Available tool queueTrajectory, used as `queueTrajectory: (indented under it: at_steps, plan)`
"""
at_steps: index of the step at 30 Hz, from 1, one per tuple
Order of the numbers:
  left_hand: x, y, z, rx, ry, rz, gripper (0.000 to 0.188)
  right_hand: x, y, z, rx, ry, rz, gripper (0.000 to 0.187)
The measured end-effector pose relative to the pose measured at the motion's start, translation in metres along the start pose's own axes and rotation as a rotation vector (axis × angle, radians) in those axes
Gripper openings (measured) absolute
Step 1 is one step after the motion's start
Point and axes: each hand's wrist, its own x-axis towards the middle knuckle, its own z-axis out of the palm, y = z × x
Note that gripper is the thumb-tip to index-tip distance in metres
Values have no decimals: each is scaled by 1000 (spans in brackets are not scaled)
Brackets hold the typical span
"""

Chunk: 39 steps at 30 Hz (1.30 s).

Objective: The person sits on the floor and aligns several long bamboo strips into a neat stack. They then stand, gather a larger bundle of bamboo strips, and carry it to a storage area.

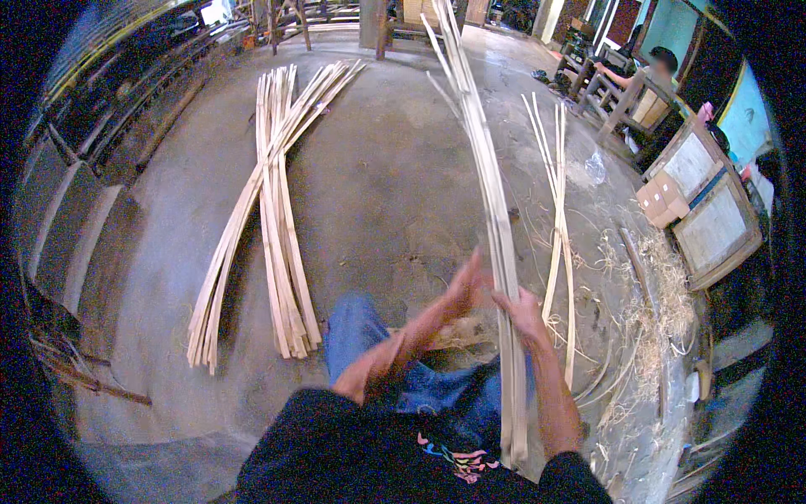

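Note:
A long bundle of pale wooden strips, perhaps split bamboo (485, 160), stands steeply in front of me, its lower end beside my torso and its top leaning away. My right hand (522, 312) is closed round the bundle at about knee height. Just left of the strips is my left hand (470, 281), somewhat blurred, with fingers stretched upward and apart from each other. Whether it touches the bundle is hard to tell. Two more bundles of strips (267, 176) lie crossed on the floor to the left. A few loose strips (558, 210) lie crossed on the right.
Curly shavings (663, 302) are scattered on the concrete floor (378, 168) at right. Beyond them lean framed panels (714, 227) with small brown boxes (662, 200). Another person (659, 76) sits at far right beside a wooden frame (621, 105). Dark steps (84, 227) line the left side.

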Motion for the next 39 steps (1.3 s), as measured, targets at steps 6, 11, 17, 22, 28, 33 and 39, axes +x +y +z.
queueTrajectory:
  at_steps: [6, 11, 17, 22, 28, 33, 39]
  plan:
    - [-89, -93, -4, -87, 174, -218, 70, 110, 57, 100, 24, 68, 151, 44]
    - [-82, -81, -20, 66, 461, -256, 48, 139, 100, 137, -135, -76, 248, 49]
    - [-48, -67, -54, -30, 386, -222, 37, 143, 90, 115, 86, -59, 99, 48]
    - [-14, -53, -104, 131, 454, -200, 44, 83, 133, 85, 642, 24, 171, 58]
    - [7, -93, -155, 157, 677, -230, 42, -25, 204, 128, 981, 86, 534, 64]
    - [-4, -113, -171, 181, 677, -95, 43, -78, 186, 176, 1291, 78, 650, 65]
    - [2, -116, -182, 337, 771, -62, 45, -63, 172, 199, 1243, 202, 617, 61]
